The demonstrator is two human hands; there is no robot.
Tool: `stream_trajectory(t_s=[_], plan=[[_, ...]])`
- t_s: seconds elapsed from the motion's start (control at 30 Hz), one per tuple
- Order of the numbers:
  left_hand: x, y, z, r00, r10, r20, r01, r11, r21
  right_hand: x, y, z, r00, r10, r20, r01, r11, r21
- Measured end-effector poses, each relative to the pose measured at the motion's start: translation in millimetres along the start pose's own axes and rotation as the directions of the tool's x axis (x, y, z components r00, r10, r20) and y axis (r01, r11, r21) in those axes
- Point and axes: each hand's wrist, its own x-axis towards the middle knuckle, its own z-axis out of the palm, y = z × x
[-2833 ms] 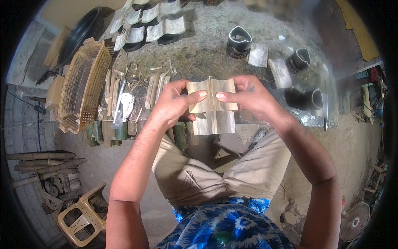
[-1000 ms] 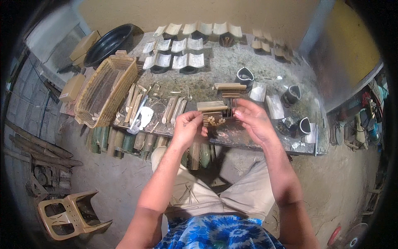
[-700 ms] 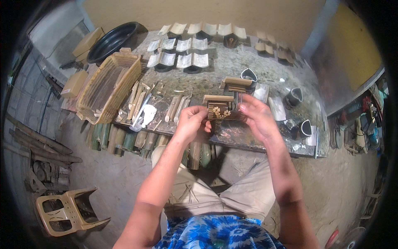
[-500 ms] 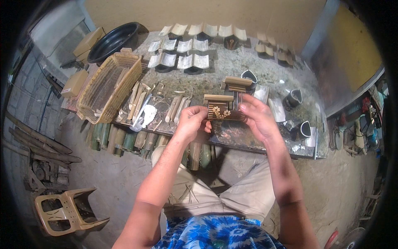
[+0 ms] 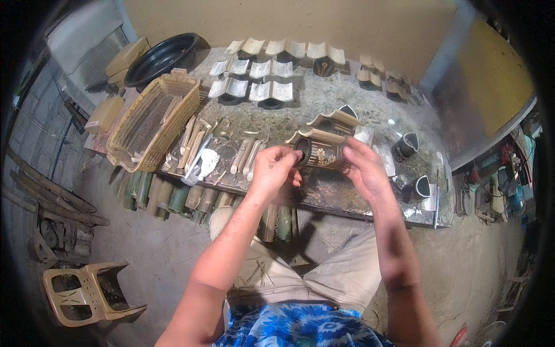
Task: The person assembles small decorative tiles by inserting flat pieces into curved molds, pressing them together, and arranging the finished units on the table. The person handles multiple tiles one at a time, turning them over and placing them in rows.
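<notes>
Workbench (image 5: 347, 191) carries a wicker basket (image 5: 151, 121) at its left edge, contents unclear. Near the front edge, left hand (image 5: 272, 173) and right hand (image 5: 361, 170) both grip a dark carved bamboo holder (image 5: 321, 153), its open mouth facing the person.

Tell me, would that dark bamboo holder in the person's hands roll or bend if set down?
The bamboo holder looks stiff: both hands grip it by its ends without it sagging. Being a hollow tube with an open end, it is probably light. Its round body might roll on the workbench, though the curved pale roof strip on top could stop it.
</notes>
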Motion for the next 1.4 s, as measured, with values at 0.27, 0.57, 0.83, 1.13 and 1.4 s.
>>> stream_trajectory(t_s=[0.27, 0.57, 0.83, 1.13, 1.4], plan=[[-9, 2, 4, 0.99, 0.116, -0.076, -0.111, 0.991, 0.073, -1, 8, 8, 0.994, -0.062, -0.086, 0.054, 0.994, -0.093], [-61, 12, 48, 0.838, 0.546, -0.009, -0.526, 0.811, 0.257, 13, 25, 10, 1.0, -0.016, -0.021, 0.025, 0.822, 0.569], [-44, 17, 36, 0.934, 0.354, -0.045, -0.352, 0.935, 0.05, 22, 58, 4, 0.868, -0.145, 0.474, -0.393, 0.382, 0.836], [-45, 21, 54, 0.928, 0.192, 0.32, -0.195, 0.981, -0.022, 18, 67, 17, 0.841, -0.204, 0.501, -0.374, 0.45, 0.811], [-36, 29, 51, 0.945, 0.187, 0.269, -0.186, 0.982, -0.029, 5, 66, 12, 0.897, 0.07, 0.436, -0.355, 0.702, 0.618]])
